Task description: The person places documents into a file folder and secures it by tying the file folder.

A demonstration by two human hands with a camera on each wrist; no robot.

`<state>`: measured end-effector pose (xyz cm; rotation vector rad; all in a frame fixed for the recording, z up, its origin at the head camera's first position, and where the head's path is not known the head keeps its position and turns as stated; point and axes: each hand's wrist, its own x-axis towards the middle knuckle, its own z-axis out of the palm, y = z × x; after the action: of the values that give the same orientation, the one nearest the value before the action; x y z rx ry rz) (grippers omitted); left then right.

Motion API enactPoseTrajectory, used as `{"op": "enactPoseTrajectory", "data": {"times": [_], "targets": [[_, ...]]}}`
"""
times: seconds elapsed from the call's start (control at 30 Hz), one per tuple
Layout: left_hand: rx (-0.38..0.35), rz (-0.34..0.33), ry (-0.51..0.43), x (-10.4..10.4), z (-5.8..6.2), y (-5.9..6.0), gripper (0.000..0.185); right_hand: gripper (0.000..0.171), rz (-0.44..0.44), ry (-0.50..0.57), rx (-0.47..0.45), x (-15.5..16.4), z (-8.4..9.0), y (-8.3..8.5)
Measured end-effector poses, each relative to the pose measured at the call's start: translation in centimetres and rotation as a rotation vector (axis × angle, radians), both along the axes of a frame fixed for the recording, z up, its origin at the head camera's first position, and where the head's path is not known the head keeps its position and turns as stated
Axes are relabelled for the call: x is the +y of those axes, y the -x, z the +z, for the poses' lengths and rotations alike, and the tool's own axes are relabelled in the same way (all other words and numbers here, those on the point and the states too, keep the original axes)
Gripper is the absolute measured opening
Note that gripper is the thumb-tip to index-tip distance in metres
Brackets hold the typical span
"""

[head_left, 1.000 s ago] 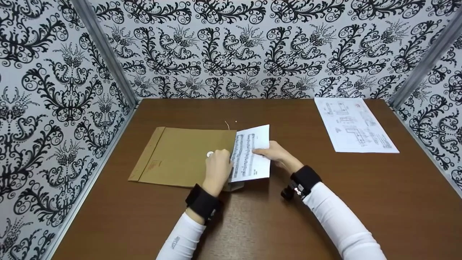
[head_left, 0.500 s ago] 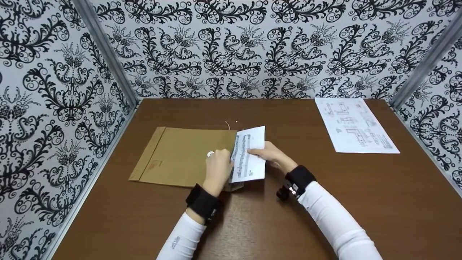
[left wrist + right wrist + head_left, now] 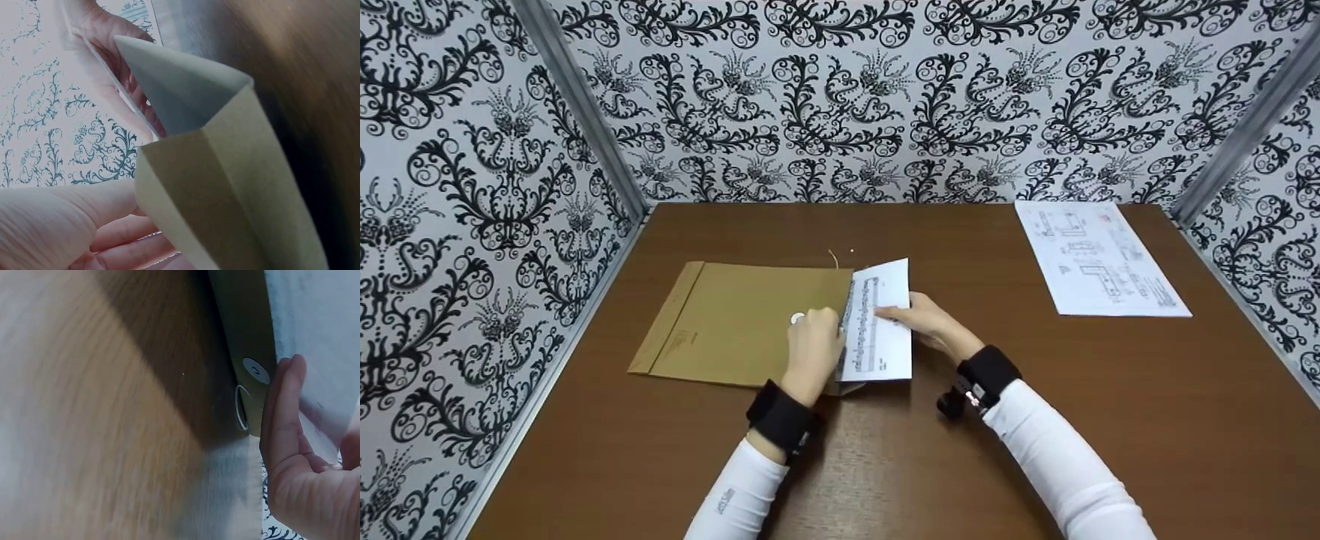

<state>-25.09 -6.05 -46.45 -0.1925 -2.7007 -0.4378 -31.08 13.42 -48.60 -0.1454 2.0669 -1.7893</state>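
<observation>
A brown paper envelope (image 3: 742, 322) lies on the table with its mouth toward the right. My left hand (image 3: 814, 343) grips the upper edge of that mouth; in the left wrist view the folded side of the envelope (image 3: 225, 185) gapes open. A sheet of music (image 3: 891, 349) sits partly inside the mouth, its right part sticking out and raised. My right hand (image 3: 931, 319) pinches this sheet, thumb on top and fingers beneath. The right wrist view shows the fingers (image 3: 287, 405) straight under the paper, near a white button (image 3: 256, 370) on the envelope flap.
Another sheet with technical drawings (image 3: 1102, 262) lies at the back right of the brown table (image 3: 1110, 420). A thin string (image 3: 833, 259) shows behind the envelope. Patterned wall panels (image 3: 840, 97) enclose the back and sides.
My right hand has shifted slightly left with the music sheet, so a little less of it sticks out of the envelope. My left hand stays in place on the envelope's edge.
</observation>
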Motion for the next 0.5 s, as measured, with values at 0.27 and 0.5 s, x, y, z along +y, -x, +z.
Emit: {"op": "enactPoseTrajectory", "data": {"times": [0.27,0.5], "targets": [[-0.047,-0.003,-0.022,0.0,0.0,0.1,0.014,0.048,-0.013,0.077,-0.092,1.9,0.3,-1.3],[-0.040,0.004,-0.019,0.0,-0.2,0.1,0.011,0.041,-0.035,0.059,-0.105,3.1,0.9,-2.4]]}}
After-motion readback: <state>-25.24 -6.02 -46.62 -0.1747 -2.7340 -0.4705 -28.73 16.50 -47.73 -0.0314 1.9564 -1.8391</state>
